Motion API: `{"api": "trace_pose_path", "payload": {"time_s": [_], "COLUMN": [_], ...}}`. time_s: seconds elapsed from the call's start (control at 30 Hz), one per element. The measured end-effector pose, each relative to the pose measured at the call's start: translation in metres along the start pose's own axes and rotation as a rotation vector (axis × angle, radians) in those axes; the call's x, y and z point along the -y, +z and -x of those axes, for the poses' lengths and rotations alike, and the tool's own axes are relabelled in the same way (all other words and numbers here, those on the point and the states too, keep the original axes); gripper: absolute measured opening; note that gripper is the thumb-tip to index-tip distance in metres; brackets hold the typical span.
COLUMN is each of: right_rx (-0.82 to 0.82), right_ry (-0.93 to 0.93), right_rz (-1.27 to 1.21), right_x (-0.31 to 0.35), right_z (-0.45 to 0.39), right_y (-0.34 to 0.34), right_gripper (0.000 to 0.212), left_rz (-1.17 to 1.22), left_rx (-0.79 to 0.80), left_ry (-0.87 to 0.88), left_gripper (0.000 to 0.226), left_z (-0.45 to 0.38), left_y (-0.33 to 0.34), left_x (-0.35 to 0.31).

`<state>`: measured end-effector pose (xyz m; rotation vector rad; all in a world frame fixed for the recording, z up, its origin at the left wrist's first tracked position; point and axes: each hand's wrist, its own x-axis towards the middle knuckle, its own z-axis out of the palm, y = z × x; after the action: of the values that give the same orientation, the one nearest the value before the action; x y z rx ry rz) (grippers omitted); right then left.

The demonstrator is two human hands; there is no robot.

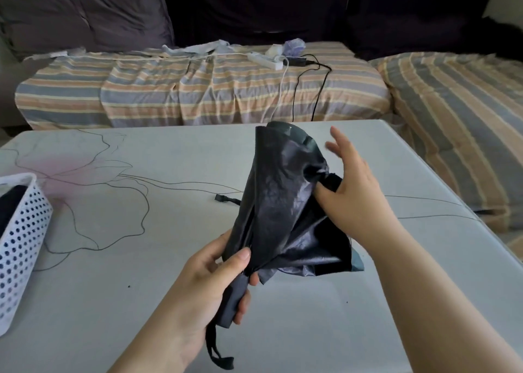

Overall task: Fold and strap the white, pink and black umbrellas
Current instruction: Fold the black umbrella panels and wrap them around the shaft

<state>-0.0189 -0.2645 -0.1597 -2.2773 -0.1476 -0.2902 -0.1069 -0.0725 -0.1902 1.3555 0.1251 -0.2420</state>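
Table (pixel 113 302): white, line-drawn flower at left. Basket (pixel 19 237): white, perforated, far left edge. Black umbrella (pixel 277 203): collapsed, loose, held above the table's middle. My left hand (pixel 215 282): fingers wrapped round the handle (pixel 236 302). My right hand (pixel 353 188): thumb pinching a fold, fingers spread apart.

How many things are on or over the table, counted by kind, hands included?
Umbrellas: 1, the black umbrella, held above the table
Baskets: 1, the white basket at the left edge
Hands: 2, left hand and right hand
Total: 4
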Motion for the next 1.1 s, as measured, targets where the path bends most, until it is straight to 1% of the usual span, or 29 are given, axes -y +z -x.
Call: {"api": "trace_pose_path", "payload": {"time_s": [0.03,0.13,0.23,0.27,0.3,0.33,0.37,0.4,0.43,0.47,0.5,0.53,0.57,0.6,0.63,0.67,0.7,0.73,0.8,0.87,0.93,1.03,1.1], "right_rx": [0.024,0.117,0.298,0.36,0.406,0.44,0.469,0.494,0.502,0.486,0.462,0.46,0.488,0.558,0.671,0.777,0.834,0.82,0.712,0.68,0.718,0.82,0.859], "right_ry": [-0.034,-0.081,-0.099,-0.105,-0.122,-0.161,-0.196,-0.198,-0.186,-0.166,-0.136,-0.092,-0.037,0.02,0.054,0.077,0.101,0.122,0.175,0.208,0.277,0.336,0.323], "right_rz": [-0.018,-0.154,-0.235,-0.27,-0.317,-0.403,-0.541,-0.712,-0.856,-0.942,-0.955,-0.91,-0.811,-0.677,-0.527,-0.413,-0.355,-0.373,-0.537,-0.692,-0.758,-0.729,-0.688], "right_x": [0.0,0.002,0.0,-0.002,-0.003,-0.006,-0.009,-0.01,-0.011,-0.01,-0.009,-0.006,-0.006,-0.003,-0.002,-0.001,-0.001,0.001,0.003,0.001,0.002,0.002,0.002], "right_z": [-0.001,-0.002,-0.003,-0.003,-0.002,-0.002,-0.002,-0.001,0.0,0.0,0.001,0.002,0.002,0.003,0.004,0.005,0.007,0.009,0.011,0.011,0.011,0.01,0.01], "right_y": [-0.002,-0.012,-0.023,-0.027,-0.031,-0.034,-0.036,-0.037,-0.036,-0.035,-0.034,-0.033,-0.034,-0.034,-0.034,-0.033,-0.03,-0.026,-0.018,-0.012,-0.013,-0.018,-0.019], "right_gripper": [0.069,0.043,0.022,0.017,0.017,0.02,0.025,0.025,0.019,0.013,0.014,0.016,0.017,0.018,0.018,0.02,0.021,0.019,0.015,0.027,0.027,0.034,0.036], "left_rz": [0.001,-0.003,0.027,0.037,0.042,0.043,0.041,0.037,0.033,0.031,0.037,0.047,0.055,0.058,0.054,0.047,0.041,0.036,0.031,0.031,0.031,0.007,-0.006], "left_rx": [-0.005,-0.042,-0.105,-0.116,-0.121,-0.118,-0.107,-0.091,-0.08,-0.076,-0.08,-0.091,-0.106,-0.123,-0.138,-0.148,-0.156,-0.164,-0.182,-0.198,-0.201,-0.181,-0.177], "left_ry": [0.001,0.013,0.009,0.007,0.008,0.011,0.018,0.028,0.037,0.042,0.042,0.037,0.033,0.033,0.035,0.038,0.043,0.047,0.051,0.046,0.042,0.043,0.047], "left_gripper": [0.029,0.027,0.027,0.027,0.027,0.029,0.031,0.034,0.035,0.034,0.031,0.027,0.025,0.024,0.024,0.023,0.023,0.023,0.023,0.023,0.024,0.025,0.025], "left_z": [0.0,-0.003,-0.007,-0.008,-0.008,-0.008,-0.007,-0.007,-0.006,-0.005,-0.006,-0.006,-0.007,-0.008,-0.009,-0.01,-0.01,-0.011,-0.013,-0.014,-0.015,-0.013,-0.012], "left_y": [0.0,-0.001,-0.006,-0.007,-0.008,-0.009,-0.009,-0.008,-0.007,-0.007,-0.006,-0.007,-0.008,-0.009,-0.01,-0.011,-0.012,-0.013,-0.014,-0.015,-0.017,-0.017,-0.016], "left_x": [0.0,0.001,0.002,0.002,0.002,0.001,0.001,0.0,-0.001,-0.001,-0.001,0.0,0.001,0.001,0.001,0.001,0.0,0.0,0.0,0.0,0.0,0.001,0.001]}}
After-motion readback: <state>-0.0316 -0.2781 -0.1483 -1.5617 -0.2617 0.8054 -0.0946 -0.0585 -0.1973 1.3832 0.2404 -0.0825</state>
